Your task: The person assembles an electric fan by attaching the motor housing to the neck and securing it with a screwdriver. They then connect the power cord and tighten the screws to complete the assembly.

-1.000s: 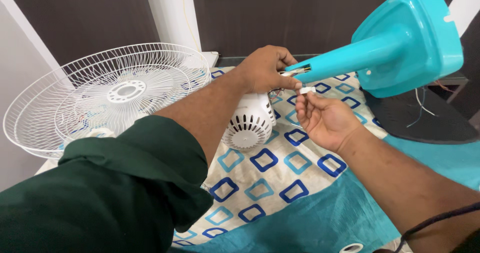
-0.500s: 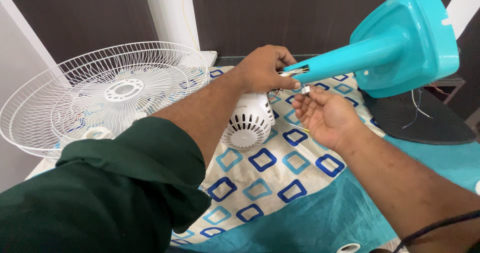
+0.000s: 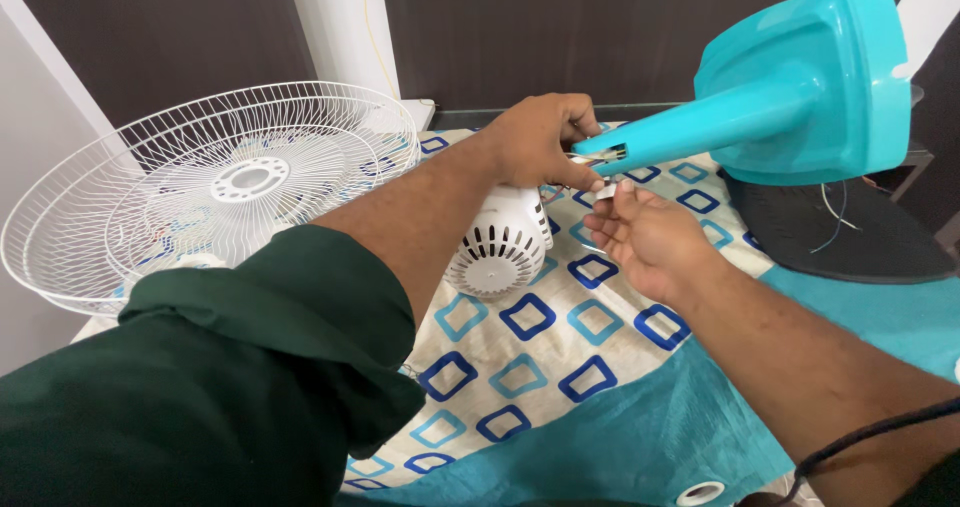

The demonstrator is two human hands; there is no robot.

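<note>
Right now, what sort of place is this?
Probably a home workspace, not a workshop: a patterned cloth covers the surface, with a white fan guard and teal fan stand being handled.

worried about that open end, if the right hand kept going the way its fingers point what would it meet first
Most likely the narrow open end of the turquoise fan stand, just above the right hand, beside the left hand. Depth is hard to judge from one view.

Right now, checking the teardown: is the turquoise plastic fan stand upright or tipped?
Tipped: turquoise plastic fan stand lies sideways, neck held by left hand.
</note>
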